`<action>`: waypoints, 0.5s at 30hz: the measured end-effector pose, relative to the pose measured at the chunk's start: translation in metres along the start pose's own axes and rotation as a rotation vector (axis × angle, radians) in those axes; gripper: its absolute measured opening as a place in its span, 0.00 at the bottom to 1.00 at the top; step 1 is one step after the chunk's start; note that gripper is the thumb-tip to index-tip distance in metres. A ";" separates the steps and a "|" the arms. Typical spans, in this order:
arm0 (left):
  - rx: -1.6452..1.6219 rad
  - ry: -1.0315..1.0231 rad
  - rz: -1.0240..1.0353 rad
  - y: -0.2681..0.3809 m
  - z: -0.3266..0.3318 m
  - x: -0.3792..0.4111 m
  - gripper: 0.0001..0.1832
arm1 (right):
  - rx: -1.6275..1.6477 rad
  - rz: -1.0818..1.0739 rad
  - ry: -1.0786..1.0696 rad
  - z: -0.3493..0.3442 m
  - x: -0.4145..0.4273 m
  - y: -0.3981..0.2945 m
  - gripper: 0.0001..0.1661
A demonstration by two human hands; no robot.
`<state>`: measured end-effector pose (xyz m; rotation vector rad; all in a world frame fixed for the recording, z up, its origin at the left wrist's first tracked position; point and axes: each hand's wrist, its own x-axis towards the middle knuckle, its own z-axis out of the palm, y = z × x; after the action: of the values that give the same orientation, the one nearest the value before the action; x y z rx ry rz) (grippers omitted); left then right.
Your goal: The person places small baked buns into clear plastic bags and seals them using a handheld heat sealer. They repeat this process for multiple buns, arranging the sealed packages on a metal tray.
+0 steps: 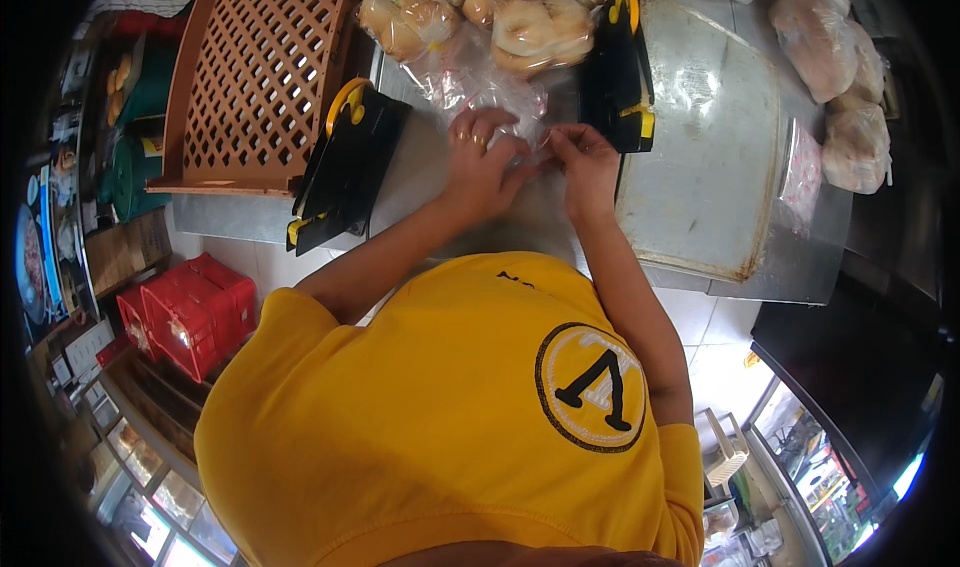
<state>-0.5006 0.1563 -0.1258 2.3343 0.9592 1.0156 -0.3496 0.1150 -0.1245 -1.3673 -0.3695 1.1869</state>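
Note:
Both hands meet over a metal table at a clear plastic bag [521,113]. My left hand [484,162], with a ring on one finger, has its fingers curled on the crumpled plastic. Thumb and fingers of my right hand [589,165] pinch the bag's edge close beside it. What lies inside the bag between the hands is hard to make out. Just beyond are clear-wrapped bread rolls [544,34], with another wrapped bundle of bread [409,15] to their left. Black plastic objects with yellow parts flank the hands, one on the left [349,165] and one on the right [619,71].
A brown lattice plastic crate [255,71] stands at the left of the table. On the right lies a worn metal tray [697,139], with bagged bread [814,41] and a plastic packet [801,165] beyond it. Red crates [199,312] sit below at left.

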 end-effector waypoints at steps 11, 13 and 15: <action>0.471 -0.392 0.004 -0.012 0.010 -0.023 0.19 | -0.544 -0.225 0.216 -0.024 -0.005 0.014 0.13; 0.430 -0.390 -0.021 -0.023 0.007 -0.025 0.19 | -0.540 -0.224 0.270 -0.032 -0.002 0.021 0.13; 0.351 -0.388 0.011 -0.029 0.002 -0.027 0.20 | -0.523 -0.246 0.283 -0.038 -0.002 0.028 0.10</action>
<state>-0.5251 0.1555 -0.1567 2.6841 1.0269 0.3883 -0.3317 0.0865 -0.1575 -1.8517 -0.6533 0.7005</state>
